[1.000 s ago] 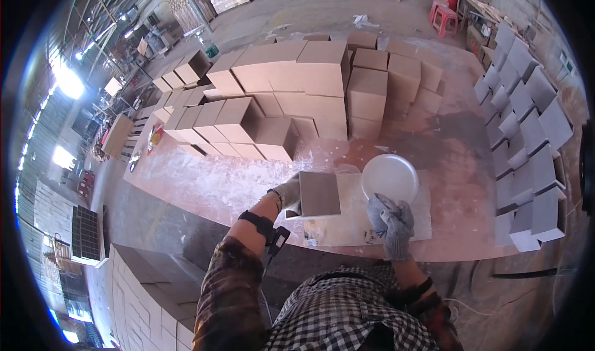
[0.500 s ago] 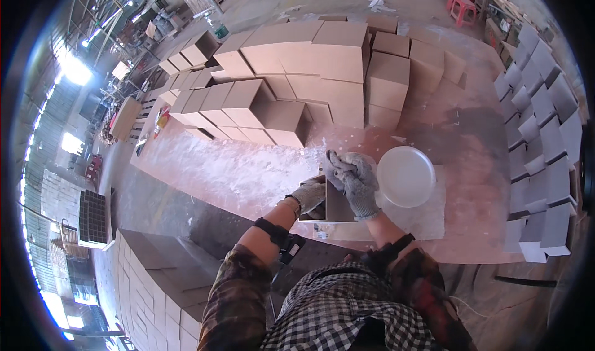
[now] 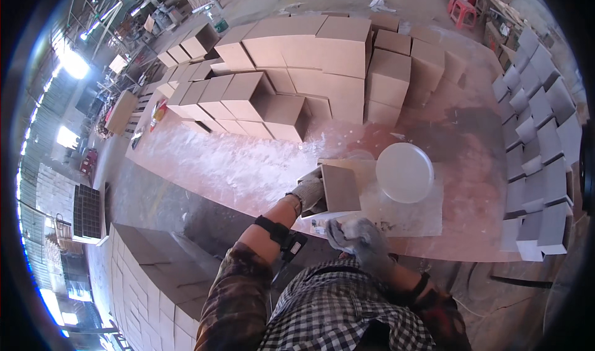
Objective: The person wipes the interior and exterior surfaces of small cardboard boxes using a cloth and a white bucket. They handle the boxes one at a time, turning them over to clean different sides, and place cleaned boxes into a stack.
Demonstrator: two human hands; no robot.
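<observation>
A small open-ended, brown-grey box [image 3: 342, 188] is tilted over the pale sheet at the table's front edge. My left hand [image 3: 308, 193], in a grey knitted glove, reaches into its open side and grips it; the fingers are partly hidden inside. My right hand [image 3: 367, 244], gloved too, is closed in front of my body, just nearer than the box and apart from it. Whatever sits in its fingers looks greyish and cannot be made out. A round white lid or tub [image 3: 405, 172] stands right of the box.
Stacked brown boxes [image 3: 304, 47] fill the far side of the dusty table [image 3: 242, 159]. Rows of grey boxes [image 3: 545, 146] stand at the right, and another box stack [image 3: 145, 283] at the lower left. Red stools [image 3: 463, 11] are far right.
My right hand has come off the box's upper side and moved down toward my body. The box has tilted, its broad side now showing; my left hand stays in it.
</observation>
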